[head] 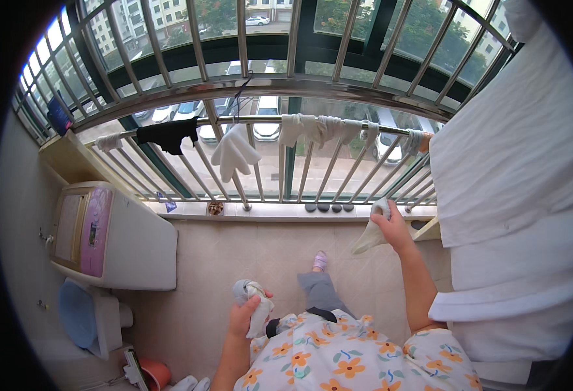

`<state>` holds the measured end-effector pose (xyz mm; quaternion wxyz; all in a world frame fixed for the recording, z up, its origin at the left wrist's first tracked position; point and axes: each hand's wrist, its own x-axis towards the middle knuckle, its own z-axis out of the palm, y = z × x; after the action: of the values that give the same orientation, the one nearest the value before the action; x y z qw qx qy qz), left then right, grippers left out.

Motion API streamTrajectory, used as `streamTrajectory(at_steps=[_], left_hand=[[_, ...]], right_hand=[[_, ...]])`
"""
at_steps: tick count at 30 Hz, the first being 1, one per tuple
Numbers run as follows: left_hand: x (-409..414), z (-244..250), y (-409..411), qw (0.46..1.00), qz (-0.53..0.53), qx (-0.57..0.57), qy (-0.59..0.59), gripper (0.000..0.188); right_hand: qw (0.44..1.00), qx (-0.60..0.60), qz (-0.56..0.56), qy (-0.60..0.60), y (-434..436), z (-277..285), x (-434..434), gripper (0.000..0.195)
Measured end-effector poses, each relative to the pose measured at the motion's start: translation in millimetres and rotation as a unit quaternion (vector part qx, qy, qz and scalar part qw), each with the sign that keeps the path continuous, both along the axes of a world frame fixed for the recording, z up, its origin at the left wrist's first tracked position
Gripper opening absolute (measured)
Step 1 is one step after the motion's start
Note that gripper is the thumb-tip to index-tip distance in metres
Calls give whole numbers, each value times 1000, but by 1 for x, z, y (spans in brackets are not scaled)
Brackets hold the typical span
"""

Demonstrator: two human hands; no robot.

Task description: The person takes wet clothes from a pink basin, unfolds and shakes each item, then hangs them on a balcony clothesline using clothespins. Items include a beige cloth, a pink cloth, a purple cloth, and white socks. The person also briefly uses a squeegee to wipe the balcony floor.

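Observation:
In front of my body at the lower middle, my left hand [245, 313] grips a bunch of pale socks [256, 298], white and grey. Out to the right, my right hand [395, 227] pinches a single off-white sock [370, 237] by its upper end, its toe hanging down to the left. Ahead of both hands runs a steel railing [267, 119]. Several light socks [311, 129] are draped over its right half. A black cloth garment [169, 136] and a white cloth [235, 151] hang further left, the white one below a dark hanger [237, 105].
White sheets [506, 171] hang along the right, close to my right arm. A washing machine [135, 239] stands at left, beside a blue basin [77, 313] on a white sink. An orange bucket [154, 374] sits lower left. Dark round stones [323, 207] line the ledge [276, 212].

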<state>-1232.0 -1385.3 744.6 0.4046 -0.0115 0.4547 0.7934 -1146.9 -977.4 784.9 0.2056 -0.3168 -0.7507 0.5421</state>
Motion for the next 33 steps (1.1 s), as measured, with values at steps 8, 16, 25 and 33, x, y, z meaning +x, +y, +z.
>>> streamTrajectory(at_steps=[8,16,25,33], left_hand=[[-83,-9,212,998,-25,-40,-30,34],[-137,-2,328,994,-17,-98,-46,32],[-212,-12,374,980,-173,-91,-38,40],[-235,13,388,976,-179,-122,-28,46]], right_hand=[[988,118,-71,-75,190,-16,-106,22],[905,300,-130,-273,236,-50,-223,90],[891,320,-194,-256,244,-84,-259,43],[842,377,-247,-296,327,-83,-191,29]])
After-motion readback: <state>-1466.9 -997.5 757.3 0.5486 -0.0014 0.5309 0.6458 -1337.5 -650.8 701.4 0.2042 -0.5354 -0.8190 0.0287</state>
